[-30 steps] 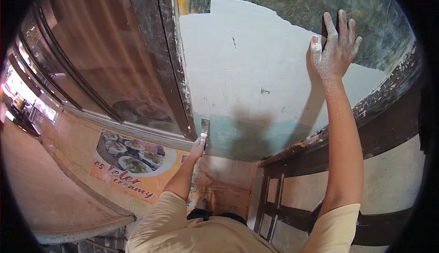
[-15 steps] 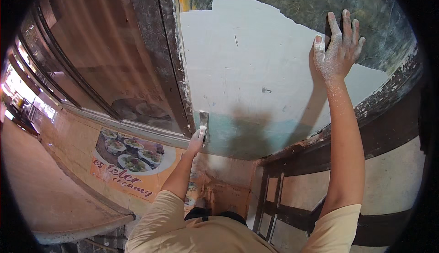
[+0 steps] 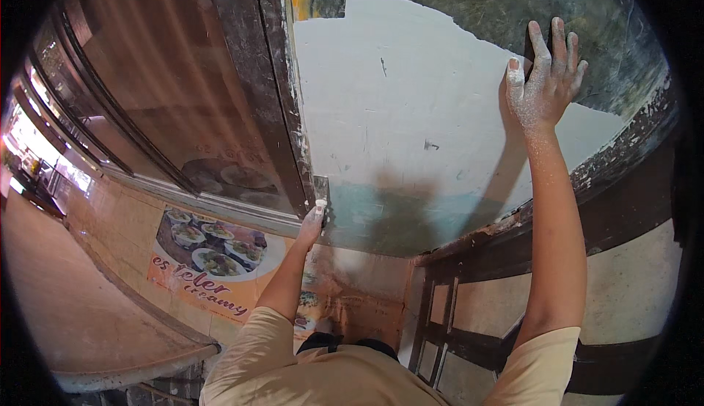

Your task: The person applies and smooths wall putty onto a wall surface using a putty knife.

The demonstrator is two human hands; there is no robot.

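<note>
Left hand (image 3: pixel 312 220) shifted toward frame (image 3: pixel 264 98), gripping scraper (image 3: pixel 321 186).

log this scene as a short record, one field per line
left hand: grips a scraper, blade up, beside the dark frame
right hand: open, spread, dusted white, at the dark patch
wall: white coat in the middle, dark patch above, teal band below
lower left: poster with food pictures
clothing: beige shirt

Scraper (image 3: pixel 321 184) in the left hand (image 3: pixel 312 222), at the wall's (image 3: pixel 396 98) lower left (beside the frame (image 3: pixel 253 68)); right hand (image 3: pixel 543 90) higher, rightward
</note>
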